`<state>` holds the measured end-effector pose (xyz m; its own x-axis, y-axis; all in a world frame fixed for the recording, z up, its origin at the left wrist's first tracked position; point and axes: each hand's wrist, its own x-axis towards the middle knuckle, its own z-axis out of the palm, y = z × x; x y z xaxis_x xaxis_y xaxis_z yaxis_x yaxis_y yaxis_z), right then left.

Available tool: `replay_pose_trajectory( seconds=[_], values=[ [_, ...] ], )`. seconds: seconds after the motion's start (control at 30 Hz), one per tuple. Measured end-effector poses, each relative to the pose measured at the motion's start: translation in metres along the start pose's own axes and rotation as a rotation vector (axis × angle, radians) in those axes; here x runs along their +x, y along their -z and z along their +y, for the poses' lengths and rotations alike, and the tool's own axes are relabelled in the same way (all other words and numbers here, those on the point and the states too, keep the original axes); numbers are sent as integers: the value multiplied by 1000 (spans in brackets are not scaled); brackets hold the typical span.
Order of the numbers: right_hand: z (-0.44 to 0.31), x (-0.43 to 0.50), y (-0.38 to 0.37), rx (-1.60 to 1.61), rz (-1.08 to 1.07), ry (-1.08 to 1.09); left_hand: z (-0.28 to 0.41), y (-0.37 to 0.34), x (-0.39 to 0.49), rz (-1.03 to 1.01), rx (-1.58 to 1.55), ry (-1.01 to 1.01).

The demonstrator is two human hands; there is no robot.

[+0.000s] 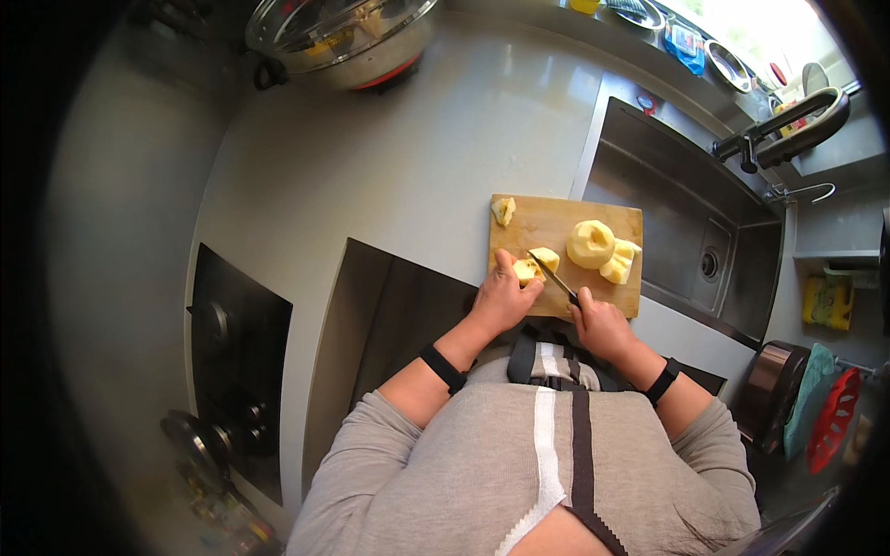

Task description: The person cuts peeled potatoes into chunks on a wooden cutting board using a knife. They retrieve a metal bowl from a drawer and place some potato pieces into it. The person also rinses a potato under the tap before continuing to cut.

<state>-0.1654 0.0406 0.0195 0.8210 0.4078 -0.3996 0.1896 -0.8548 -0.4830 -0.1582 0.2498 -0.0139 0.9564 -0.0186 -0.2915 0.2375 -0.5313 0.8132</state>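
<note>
My left hand (502, 297) holds a peeled piece of apple (526, 272) against a wooden cutting board (535, 302). In my right hand (603, 321) is a kitchen knife (560, 284) with a black handle; its blade crosses the fruit beside another pale piece (546, 258). Right of the blade sits a whole peeled apple (590, 244), its hollow facing up. Cut apple chunks (621, 263) lie against its right side. A scrap of core (503, 210) rests at the board's far left corner. My left fingers partly cover the piece they grip.
A steel sink (667, 174) with a dark faucet (799, 132) adjoins the board on the right. A large lidded pot (341, 48) stands at the back of the counter (417, 160). To the left is a black cooktop (240, 368). A red slotted item (833, 420) hangs at right.
</note>
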Motion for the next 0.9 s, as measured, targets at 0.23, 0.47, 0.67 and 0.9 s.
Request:
replay_pose_trajectory(
  seconds=[0.23, 0.47, 0.67, 0.9],
  values=[
    [-4, 2, -1, 70, 38, 9, -1, 5, 0, -29, -46, 25],
    [-10, 0, -3, 68, 68, 19, -3, 5, -1, -28, -50, 11],
    [-11, 3, -10, -9, 64, -3, -2, 5, -2, -42, -39, 20],
    [-11, 10, -22, -70, 67, -50, -4, 5, -2, -55, -38, 7]
  ],
)
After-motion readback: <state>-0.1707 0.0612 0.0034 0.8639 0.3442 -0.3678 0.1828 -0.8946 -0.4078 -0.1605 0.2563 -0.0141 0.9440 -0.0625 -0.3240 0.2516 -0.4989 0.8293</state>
